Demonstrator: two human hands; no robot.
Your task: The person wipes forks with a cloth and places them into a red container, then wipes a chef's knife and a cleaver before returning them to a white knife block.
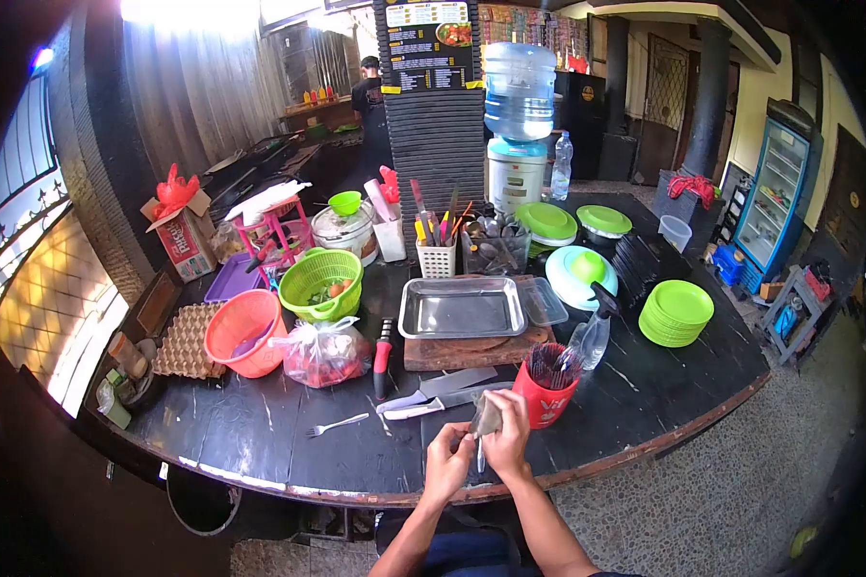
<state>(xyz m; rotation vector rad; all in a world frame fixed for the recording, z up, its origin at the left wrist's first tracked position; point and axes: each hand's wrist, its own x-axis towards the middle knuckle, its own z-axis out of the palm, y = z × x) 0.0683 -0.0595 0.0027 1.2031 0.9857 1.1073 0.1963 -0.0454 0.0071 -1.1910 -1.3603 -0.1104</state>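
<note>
My left hand and my right hand meet above the front edge of the black table. Between their fingers is a small greyish, partly see-through piece, too small to name. The fingers of both hands are closed on it. A thin light utensil handle shows just below the fingers; whether it is held or lies on the table I cannot tell. Knives lie just behind my hands, and a red container holding dark thin items stands to the right. A fork lies to the left.
A metal tray rests on a wooden board. Baskets and a filled plastic bag stand left. Green plates and a spray bottle are at right. Another person stands far back.
</note>
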